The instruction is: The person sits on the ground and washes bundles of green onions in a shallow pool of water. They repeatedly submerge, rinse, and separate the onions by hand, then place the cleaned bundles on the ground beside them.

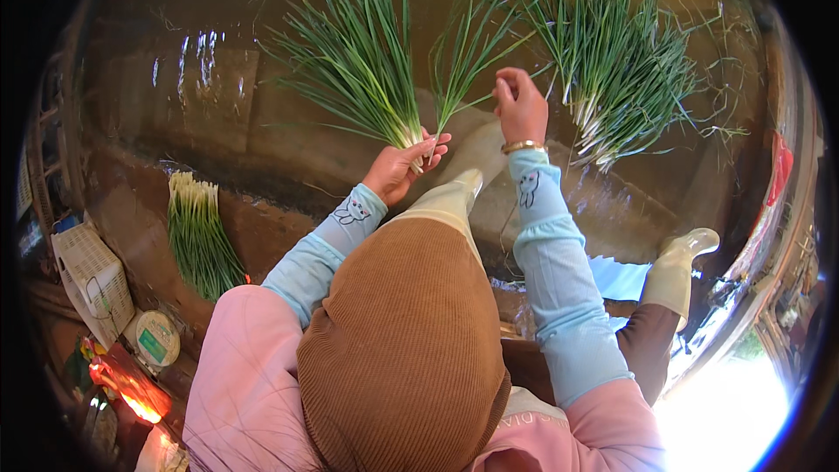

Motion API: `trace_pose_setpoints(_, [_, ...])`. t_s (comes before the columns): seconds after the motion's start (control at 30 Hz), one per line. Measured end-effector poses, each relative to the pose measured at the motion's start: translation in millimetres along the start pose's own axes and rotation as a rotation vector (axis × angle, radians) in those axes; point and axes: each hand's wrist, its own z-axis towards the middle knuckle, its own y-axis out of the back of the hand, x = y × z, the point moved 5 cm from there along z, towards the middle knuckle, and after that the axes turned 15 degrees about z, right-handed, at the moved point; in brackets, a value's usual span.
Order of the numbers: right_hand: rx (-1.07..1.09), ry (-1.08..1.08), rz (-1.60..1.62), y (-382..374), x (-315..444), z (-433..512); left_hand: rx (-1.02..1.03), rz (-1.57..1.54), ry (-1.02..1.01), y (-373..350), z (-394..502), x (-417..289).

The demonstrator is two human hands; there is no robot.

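My left hand [409, 167] is closed around the white root ends of a bunch of green onions [377, 65], whose leaves fan out away from me over brown water. A thinner spray of green leaves [459, 59] stands apart from the main bunch, its base also at my left fingers. My right hand [522, 105] is raised to the right of that spray, its fingers curled; whether it grips a leaf cannot be told. Right of it, a large loose pile of green onions [616, 65] lies in the water, white ends towards me.
A neat bundle of green onions [200, 236] lies on the brown ledge at left. Beyond it are a white plastic basket [98, 275], a round white container [157, 339] and a red package [130, 380]. Pale rubber boots [452, 200] stand in the water area.
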Motion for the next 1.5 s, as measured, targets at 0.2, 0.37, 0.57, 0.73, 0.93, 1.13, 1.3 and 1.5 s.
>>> trace_pose_setpoints(0.2, [0.124, 0.383, -0.545, -21.0, 23.3, 31.5, -0.023, 0.06, -0.01, 1.1, -2.6, -4.7])
trace_pose_setpoints(0.37, [0.302, 0.42, -0.669, -10.5, 41.0, 11.5, -0.073, 0.231, -0.059, 5.8, -0.7, -8.1])
trace_pose_setpoints(0.57, [0.262, 0.45, -0.543, 19.1, 56.2, -16.8, -0.144, 0.199, -0.12, 8.2, 2.2, -9.6])
trace_pose_setpoints(0.73, [0.25, 0.401, -0.532, 19.6, 41.4, -17.6, -0.145, 0.123, -0.098, 7.4, 4.0, -6.7])
trace_pose_setpoints(0.93, [0.128, 0.446, -0.404, 6.0, 48.3, -16.7, -0.174, 0.103, -0.071, 9.6, 3.8, -1.9])
trace_pose_setpoints(1.13, [0.398, 0.475, -0.465, -47.6, 40.5, -47.6, -0.178, 0.145, -0.117, 7.3, 5.2, -0.7])
trace_pose_setpoints(1.3, [0.35, 0.525, -0.546, -65.4, 33.6, -49.9, -0.212, 0.176, -0.164, 6.3, 2.6, 2.5])
trace_pose_setpoints(1.5, [0.326, 0.338, -0.786, -81.3, 20.7, -49.3, -0.28, 0.222, -0.189, 6.9, 0.6, 4.6])
